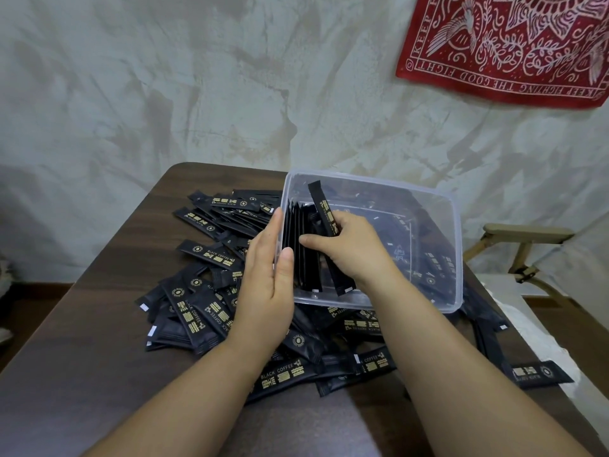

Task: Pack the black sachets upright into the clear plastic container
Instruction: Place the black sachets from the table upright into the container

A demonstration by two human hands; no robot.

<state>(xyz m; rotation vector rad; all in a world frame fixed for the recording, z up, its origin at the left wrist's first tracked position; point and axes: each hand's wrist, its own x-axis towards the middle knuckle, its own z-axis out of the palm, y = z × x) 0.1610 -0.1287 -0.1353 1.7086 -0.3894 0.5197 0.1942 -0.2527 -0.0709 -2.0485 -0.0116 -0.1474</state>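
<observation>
A clear plastic container rests tilted on a heap of black sachets with gold print spread over the dark wooden table. Inside, against its left wall, several sachets stand on edge in a row. My right hand reaches into the container and grips one black sachet, which sticks up slanted next to the row. My left hand presses flat against the outside of the container's left wall, thumb hooked over the near rim.
The brown table has loose sachets on the left, under the container and at the right edge. A wooden chair arm stands to the right. A red bandana hangs on the wall.
</observation>
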